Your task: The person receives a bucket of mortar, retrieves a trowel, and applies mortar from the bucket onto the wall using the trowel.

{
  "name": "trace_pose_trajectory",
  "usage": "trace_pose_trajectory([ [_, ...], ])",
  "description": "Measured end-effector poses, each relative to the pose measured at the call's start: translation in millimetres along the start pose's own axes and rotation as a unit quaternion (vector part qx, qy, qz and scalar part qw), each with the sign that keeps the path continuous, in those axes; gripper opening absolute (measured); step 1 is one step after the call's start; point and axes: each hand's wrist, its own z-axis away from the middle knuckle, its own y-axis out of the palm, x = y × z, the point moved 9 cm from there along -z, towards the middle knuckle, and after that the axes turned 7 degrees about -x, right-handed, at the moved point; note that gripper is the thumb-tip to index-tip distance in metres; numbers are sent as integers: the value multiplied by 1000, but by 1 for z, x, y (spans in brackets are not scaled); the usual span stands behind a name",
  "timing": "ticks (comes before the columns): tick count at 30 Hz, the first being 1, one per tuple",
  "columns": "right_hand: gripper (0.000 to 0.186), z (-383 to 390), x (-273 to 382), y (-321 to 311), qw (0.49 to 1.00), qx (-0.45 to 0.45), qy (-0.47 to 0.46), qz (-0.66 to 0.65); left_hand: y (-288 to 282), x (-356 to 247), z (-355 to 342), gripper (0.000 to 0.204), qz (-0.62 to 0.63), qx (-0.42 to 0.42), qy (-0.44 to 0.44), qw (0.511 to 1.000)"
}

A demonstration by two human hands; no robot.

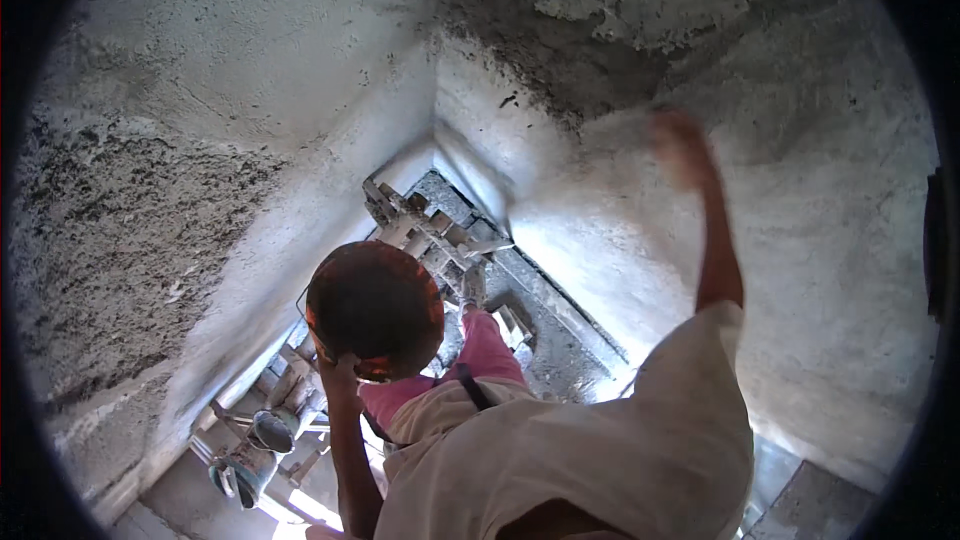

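My left hand (341,376) grips the near rim of a round bucket (436,305), orange at the edge, with a thin wire handle at its left side. Its inside looks dark, and I cannot make out what it contains. Up at the right wall (640,200), my right hand (685,148) is raised with the arm stretched out. Motion smears its fingers, so whether they hold anything cannot be seen. A dark, damp-looking rough patch (560,65) lies on the wall just up and left of that hand.
Pale walls meet in a corner ahead; the left wall bears a rough grey patch (130,250). Below are wooden planks and blocks (440,240) around my feet. At lower left, a dark bucket (272,430) and another container (240,475) stand near boards.
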Motion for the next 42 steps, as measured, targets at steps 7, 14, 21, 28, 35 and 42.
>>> trace_pose_trajectory([
  [7, 31, 141, 174, -76, 892, -40, -360, 269, 1, 52, -3, 78, -48, 21, -34, 998],
  [14, 23, 233, 5, 154, 800, 180, -370, 436, 95, -30, 29, 71, -73, 130, 6, 989],
  [21, 19, 239, -37, 238, 755, 83, -433, 485, 143, -72, 33, 76, -166, 154, 132, 965],
  [28, 43, 307, -80, 290, 942, 264, -185, 88, 159, -98, 23, 76, -328, 204, 159, 909],
  [35, 39, 297, -72, 280, 933, 279, -155, 164, 143, -65, -13, 75, -210, 249, 108, 939],
  [42, 36, 282, -59, 258, 910, 289, -191, 226, 114, -33, -6, 73, -84, 167, -72, 980],
])
